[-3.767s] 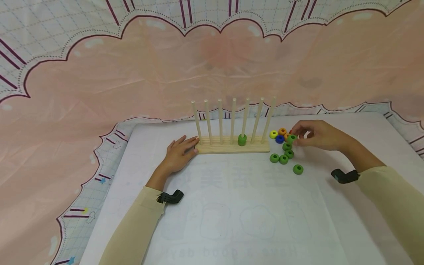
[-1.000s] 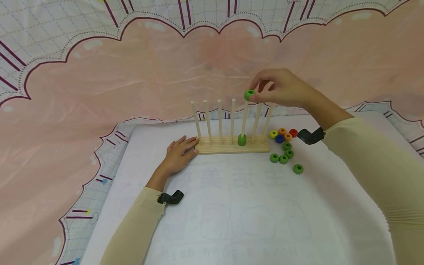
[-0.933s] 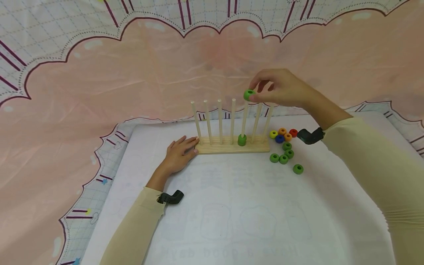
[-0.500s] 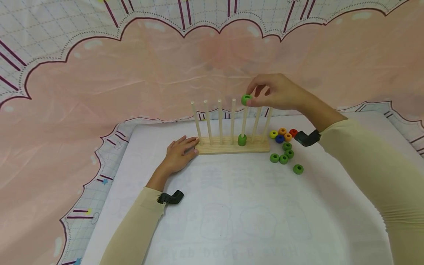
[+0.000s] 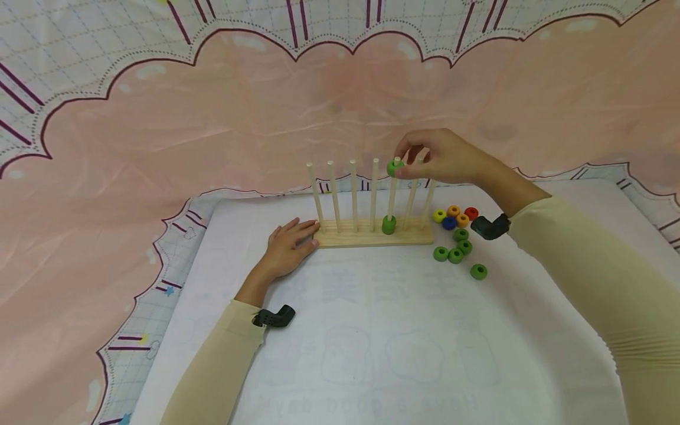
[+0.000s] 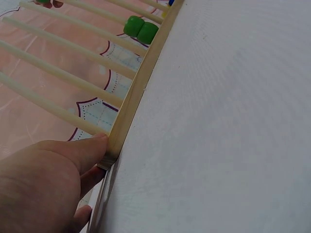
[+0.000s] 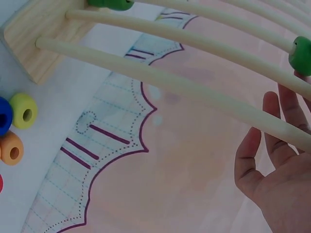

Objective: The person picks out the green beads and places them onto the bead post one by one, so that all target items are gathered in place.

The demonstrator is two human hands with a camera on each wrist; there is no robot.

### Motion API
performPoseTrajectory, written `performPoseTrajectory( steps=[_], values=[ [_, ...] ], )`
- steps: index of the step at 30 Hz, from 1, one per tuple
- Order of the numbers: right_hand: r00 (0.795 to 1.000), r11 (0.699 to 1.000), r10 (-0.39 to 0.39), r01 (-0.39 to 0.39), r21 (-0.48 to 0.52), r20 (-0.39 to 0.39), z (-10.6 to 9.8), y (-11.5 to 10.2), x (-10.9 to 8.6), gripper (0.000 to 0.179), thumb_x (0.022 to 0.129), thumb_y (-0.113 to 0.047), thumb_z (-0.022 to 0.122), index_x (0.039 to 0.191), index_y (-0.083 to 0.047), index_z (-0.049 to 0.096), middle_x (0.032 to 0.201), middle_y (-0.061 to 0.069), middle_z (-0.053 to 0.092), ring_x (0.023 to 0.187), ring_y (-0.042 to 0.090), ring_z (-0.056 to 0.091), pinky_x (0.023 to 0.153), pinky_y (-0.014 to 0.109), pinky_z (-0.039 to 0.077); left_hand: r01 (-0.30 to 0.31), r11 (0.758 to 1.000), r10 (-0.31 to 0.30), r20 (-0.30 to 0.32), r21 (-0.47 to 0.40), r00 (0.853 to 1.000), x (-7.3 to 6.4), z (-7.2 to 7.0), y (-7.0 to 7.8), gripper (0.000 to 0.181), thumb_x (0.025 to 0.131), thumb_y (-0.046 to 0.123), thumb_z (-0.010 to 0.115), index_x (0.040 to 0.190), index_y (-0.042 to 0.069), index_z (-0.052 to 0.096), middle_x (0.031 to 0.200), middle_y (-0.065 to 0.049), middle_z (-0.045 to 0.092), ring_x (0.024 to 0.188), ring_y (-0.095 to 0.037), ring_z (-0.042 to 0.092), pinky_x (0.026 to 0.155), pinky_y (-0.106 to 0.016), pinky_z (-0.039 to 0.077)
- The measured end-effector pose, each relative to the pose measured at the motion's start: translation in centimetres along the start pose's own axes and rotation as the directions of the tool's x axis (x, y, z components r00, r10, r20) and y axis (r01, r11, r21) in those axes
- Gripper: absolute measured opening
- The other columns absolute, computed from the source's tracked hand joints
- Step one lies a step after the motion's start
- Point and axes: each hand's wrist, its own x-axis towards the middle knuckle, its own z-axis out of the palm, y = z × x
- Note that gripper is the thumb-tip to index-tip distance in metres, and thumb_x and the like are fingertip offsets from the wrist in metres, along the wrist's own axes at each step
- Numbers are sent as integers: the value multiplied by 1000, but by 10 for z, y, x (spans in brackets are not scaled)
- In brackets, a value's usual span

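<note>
A wooden peg stand [image 5: 356,237] with a row of upright pegs stands on the white tabletop. My left hand [image 5: 288,251] holds its left end, thumb at the near corner and fingers at the far side; the left wrist view shows the thumb [image 6: 90,150] pressed on the base. Two green beads [image 5: 389,225] sit stacked low on the fifth peg from the left. Up at that peg's top, my right hand [image 5: 446,156] pinches another green bead [image 5: 392,169] between thumb and fingers. The peg's tip pokes through its hole.
Right of the stand lie loose beads: several green [image 5: 455,255], a yellow [image 5: 438,216], a blue [image 5: 448,223], two orange [image 5: 453,211] and a red [image 5: 471,213]. A patterned pink cloth [image 5: 265,118] hangs behind the table.
The right hand has taken a green bead from the loose group, carried it left and up, then lowered it onto the fifth peg's tip. The left hand has stayed put.
</note>
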Motion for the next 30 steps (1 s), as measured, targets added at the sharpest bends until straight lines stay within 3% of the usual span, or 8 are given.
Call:
performPoseTrajectory(
  steps=[30],
  values=[
    [1000, 1000, -12, 12, -20, -2, -2, 1, 2, 35, 93, -40, 75, 117, -16, 67, 122, 2, 63, 116, 22, 55, 104, 47, 48, 0, 1000, 0, -6, -7, 1000, 2, 0, 0, 52, 105, 36, 57, 154, 19, 48, 163, -5, 42, 158, -35, 19, 123, -65, 0]
  ],
)
